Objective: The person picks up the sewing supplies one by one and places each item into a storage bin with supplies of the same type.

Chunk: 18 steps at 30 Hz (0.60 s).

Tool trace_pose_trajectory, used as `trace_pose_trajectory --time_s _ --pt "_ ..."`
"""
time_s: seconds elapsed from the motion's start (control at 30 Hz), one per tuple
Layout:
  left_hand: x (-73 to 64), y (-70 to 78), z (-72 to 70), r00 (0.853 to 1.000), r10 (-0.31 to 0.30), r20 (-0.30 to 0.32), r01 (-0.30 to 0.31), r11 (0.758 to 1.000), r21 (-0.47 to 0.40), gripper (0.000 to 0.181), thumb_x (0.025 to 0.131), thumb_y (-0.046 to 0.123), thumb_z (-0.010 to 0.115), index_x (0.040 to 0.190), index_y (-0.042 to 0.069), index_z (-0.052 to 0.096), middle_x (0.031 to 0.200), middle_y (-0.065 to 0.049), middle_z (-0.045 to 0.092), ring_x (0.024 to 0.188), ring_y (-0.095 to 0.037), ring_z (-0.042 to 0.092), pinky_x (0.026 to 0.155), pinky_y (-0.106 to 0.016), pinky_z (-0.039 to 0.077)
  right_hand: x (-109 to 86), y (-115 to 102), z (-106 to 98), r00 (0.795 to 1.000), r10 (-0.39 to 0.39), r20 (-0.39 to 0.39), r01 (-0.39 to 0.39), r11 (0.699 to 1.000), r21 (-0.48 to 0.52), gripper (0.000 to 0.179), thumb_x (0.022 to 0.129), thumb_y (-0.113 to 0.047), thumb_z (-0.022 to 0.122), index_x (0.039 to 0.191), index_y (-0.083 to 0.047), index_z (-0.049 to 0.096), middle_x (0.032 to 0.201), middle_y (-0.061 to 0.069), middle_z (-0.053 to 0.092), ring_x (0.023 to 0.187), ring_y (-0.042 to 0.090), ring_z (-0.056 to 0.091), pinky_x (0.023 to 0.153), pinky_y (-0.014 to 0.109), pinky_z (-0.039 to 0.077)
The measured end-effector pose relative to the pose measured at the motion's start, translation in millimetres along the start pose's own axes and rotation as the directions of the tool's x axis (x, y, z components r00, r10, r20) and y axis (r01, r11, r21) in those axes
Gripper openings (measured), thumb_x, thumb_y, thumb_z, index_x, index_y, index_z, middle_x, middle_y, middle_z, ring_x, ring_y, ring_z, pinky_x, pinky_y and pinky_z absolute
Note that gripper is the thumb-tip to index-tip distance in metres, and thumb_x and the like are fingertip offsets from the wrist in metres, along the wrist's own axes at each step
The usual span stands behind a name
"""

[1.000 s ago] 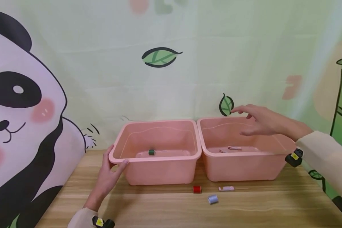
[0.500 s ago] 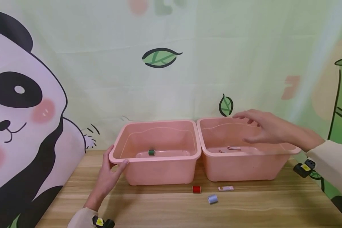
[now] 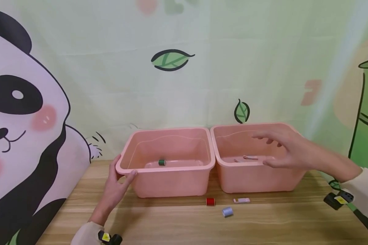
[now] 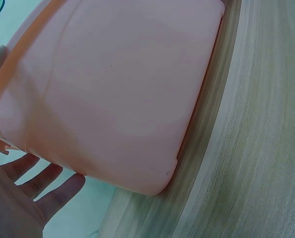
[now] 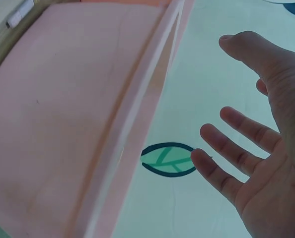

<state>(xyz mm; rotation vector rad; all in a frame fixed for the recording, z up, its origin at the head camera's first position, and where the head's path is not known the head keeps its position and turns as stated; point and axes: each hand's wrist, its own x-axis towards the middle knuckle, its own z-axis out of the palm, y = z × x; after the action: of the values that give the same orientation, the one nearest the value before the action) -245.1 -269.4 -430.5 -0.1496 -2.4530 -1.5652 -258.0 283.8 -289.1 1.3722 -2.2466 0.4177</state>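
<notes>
My left hand [image 3: 116, 190] grips the left pink plastic bin [image 3: 171, 183] at its near left corner, thumb over the front rim and fingers along the side. In the left wrist view, the fingers [image 4: 60, 196] lie against the bin wall. A green thread spool [image 3: 162, 162] lies inside that bin. My right hand [image 3: 289, 149] hovers over the right pink bin [image 3: 260, 178], fingers spread and holding nothing. Inside that bin lie slim pale pieces [image 3: 250, 157], resembling nail clippers. The right wrist view shows the right hand [image 5: 266, 163] apart from the bin rim.
In front of the bins, a red thread spool [image 3: 210, 201], a light blue thread spool [image 3: 227, 211] and a slim white-and-pink piece [image 3: 241, 200] lie on the wooden table [image 3: 171, 224]. A curtain [image 3: 116, 85] printed with a panda and leaves hangs behind.
My right hand has come down and back to the right over the right bin. The left hand keeps its hold on the left bin. The head view has shifted slightly.
</notes>
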Motion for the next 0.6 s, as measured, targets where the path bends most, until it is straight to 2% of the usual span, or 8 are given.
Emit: trace_pose_trajectory --time_s 0.27,0.43,0.6 --pt "0.7 0.7 -1.2 1.0 -0.012 0.002 0.012 1.0 0.01 0.093 0.098 0.045 0.068 0.164 0.033 0.005 0.164 -0.009 0.029 0.137 -0.032 0.043 0.106 -0.053 0.046 -13.4 -20.3 7.9 1.0 0.023 -0.011 -0.023 0.999 0.022 0.07 0.078 -0.029 0.092 0.138 -0.013 0.06 0.13 -0.002 0.065 0.094 0.009 0.061 0.071 0.025 0.054" --pt "2.0 0.8 -1.3 1.0 -0.006 0.005 0.006 1.0 0.01 0.092 0.098 0.047 0.068 0.164 0.033 0.005 0.164 -0.008 0.029 0.137 -0.031 0.043 0.106 -0.052 0.046 -20.5 -32.5 15.2 0.997 0.068 0.029 -0.07 0.995 0.068 0.077 0.073 -0.016 0.093 0.142 -0.017 0.058 0.134 -0.01 0.062 0.1 0.009 0.061 0.079 0.026 0.053" --pt "0.3 -0.2 -1.6 1.0 -0.005 0.004 0.004 1.0 0.02 0.092 0.098 0.045 0.068 0.164 0.032 0.005 0.163 -0.008 0.03 0.136 -0.03 0.044 0.106 -0.049 0.047 -28.4 -41.6 27.0 0.994 0.087 0.068 -0.093 0.991 0.097 0.082 0.073 -0.013 0.092 0.145 -0.016 0.055 0.139 -0.005 0.062 0.112 0.012 0.061 0.095 0.018 0.046"
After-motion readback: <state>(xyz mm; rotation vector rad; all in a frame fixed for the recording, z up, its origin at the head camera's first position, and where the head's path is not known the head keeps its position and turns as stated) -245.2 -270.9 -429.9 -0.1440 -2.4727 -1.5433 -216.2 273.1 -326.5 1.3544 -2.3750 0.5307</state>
